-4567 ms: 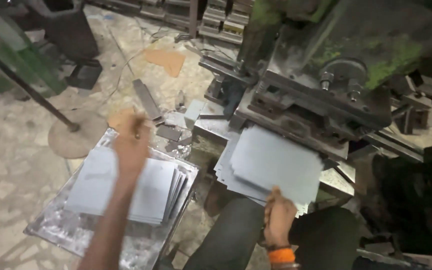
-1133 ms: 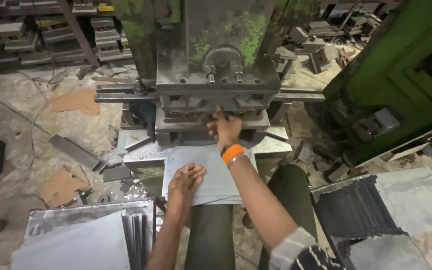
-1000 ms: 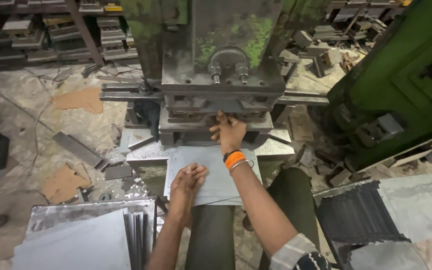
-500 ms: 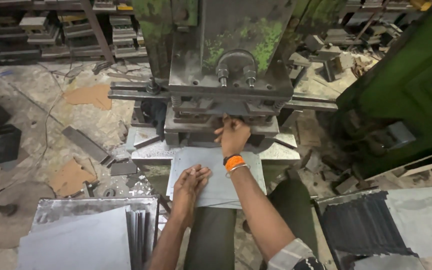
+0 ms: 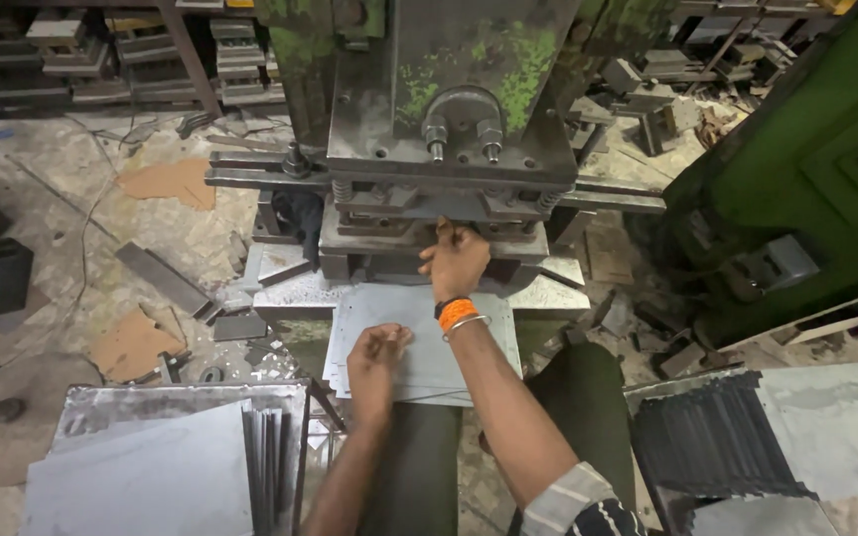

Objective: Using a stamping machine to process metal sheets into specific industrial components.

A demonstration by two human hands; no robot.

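My right hand [image 5: 456, 260], with an orange band at the wrist, reaches into the gap of the green-stained metal press [image 5: 439, 129], its fingers at the die; whether they pinch anything is hidden. My left hand [image 5: 376, 355] lies on a stack of thin grey metal sheets [image 5: 419, 337] resting on the press bed in front of me, fingers loosely bent on the top sheet.
A metal tray [image 5: 151, 417] with grey sheets [image 5: 141, 476] sits at my lower left. Dark ribbed pieces [image 5: 712, 447] and a grey sheet lie at lower right. A green machine [image 5: 806, 169] stands to the right. Scrap metal and cardboard litter the floor; shelves [image 5: 81, 50] stand behind.
Long before, my left hand was on the tray's sheets at the left. In the last second both hands stayed at the press, the view shifting slightly.
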